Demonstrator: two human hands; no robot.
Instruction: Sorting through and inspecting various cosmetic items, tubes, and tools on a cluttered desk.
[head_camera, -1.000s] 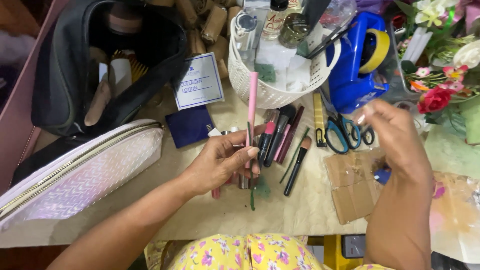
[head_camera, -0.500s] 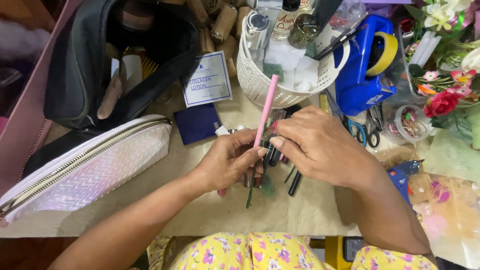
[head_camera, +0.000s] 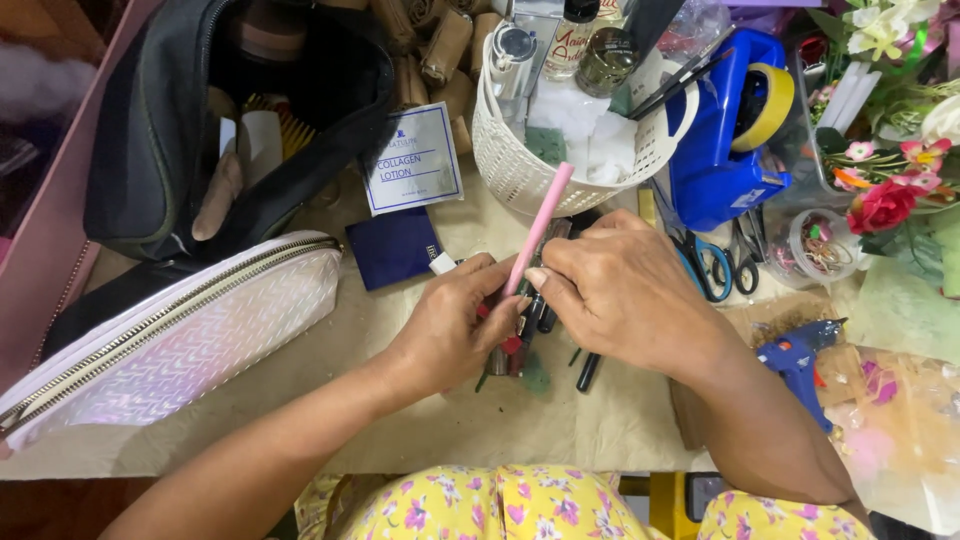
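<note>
— What has the left hand (head_camera: 450, 335) got?

— Its grip is closed round the lower end of a thin pink stick (head_camera: 540, 228), fingers curled and thumb pressed on. The stick slants up and to the right, its top end reaching the rim of the white basket (head_camera: 510, 165).

— And the right hand (head_camera: 625, 295)?

— It meets the left one at the same spot. Its fingertips pinch in at the base of the stick, touching it, so that grip is closed too. Whether it also holds one of the pens underneath, I cannot tell.

— What lies beneath the hands?

— A row of dark and red cosmetic pencils (head_camera: 530, 330) on the paper-covered tabletop (head_camera: 500, 430), partly hidden by the fingers.

— And round about?

— A small navy case (head_camera: 392, 248) just left of the hands, a shiny white zip pouch (head_camera: 170, 335) further left, and an open black bag (head_camera: 160, 130) behind it. To the right sit scissors (head_camera: 715, 265), a blue tape dispenser (head_camera: 725, 150) and a blue glue gun (head_camera: 795, 355), with artificial flowers (head_camera: 885, 200) at the edge.
</note>
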